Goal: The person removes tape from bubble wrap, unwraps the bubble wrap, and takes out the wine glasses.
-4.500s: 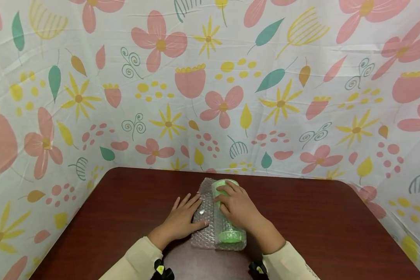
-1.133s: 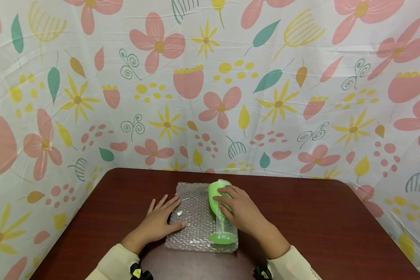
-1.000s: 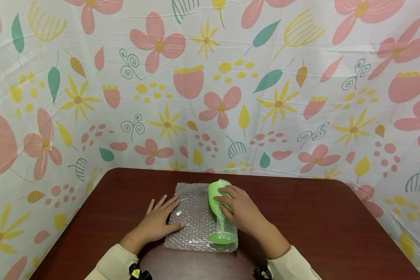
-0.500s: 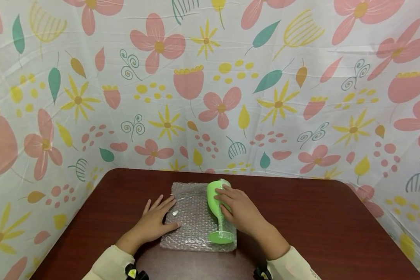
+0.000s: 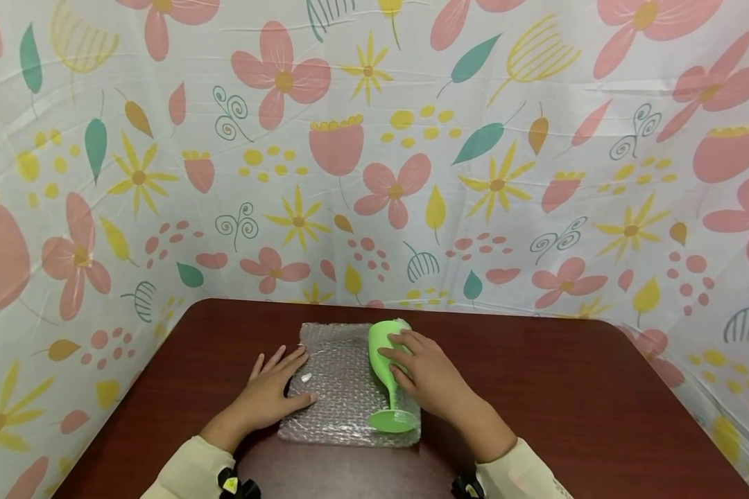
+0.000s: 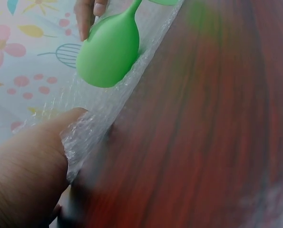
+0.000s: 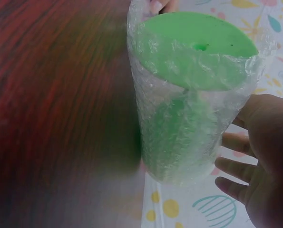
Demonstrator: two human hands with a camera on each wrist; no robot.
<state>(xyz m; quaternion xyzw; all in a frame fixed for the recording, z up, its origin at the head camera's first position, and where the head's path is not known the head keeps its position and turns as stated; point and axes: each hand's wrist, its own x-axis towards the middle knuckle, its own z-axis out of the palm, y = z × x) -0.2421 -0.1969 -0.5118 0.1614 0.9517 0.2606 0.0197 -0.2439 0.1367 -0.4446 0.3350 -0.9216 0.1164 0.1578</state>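
Note:
A light green plastic goblet (image 5: 381,360) lies on its side along the right edge of a bubble wrap sheet (image 5: 343,398), its bowl toward the far side. The right wrist view looks at its round base (image 7: 198,42), with bubble wrap curving up around the far-from-centre side of the goblet. My right hand (image 5: 433,371) rests over the bowl, fingers spread and slightly bent, fingertips touching it. My left hand (image 5: 262,395) lies spread at the left edge of the sheet, thumb on the wrap. In the left wrist view, the wrap edge overlaps that hand's thumb side.
The dark red-brown wooden table (image 5: 568,402) extends to both sides. A flower-patterned cloth (image 5: 374,173) hangs behind and beside it. A small white scrap (image 5: 306,378) shows on the wrap near the left hand. Black wrist straps (image 5: 237,483) sit at both sleeves.
The bubble wrap has spread out leftward from the goblet, and my left hand has moved left with its edge. The goblet has come out from under the wrap; my right hand stays over it.

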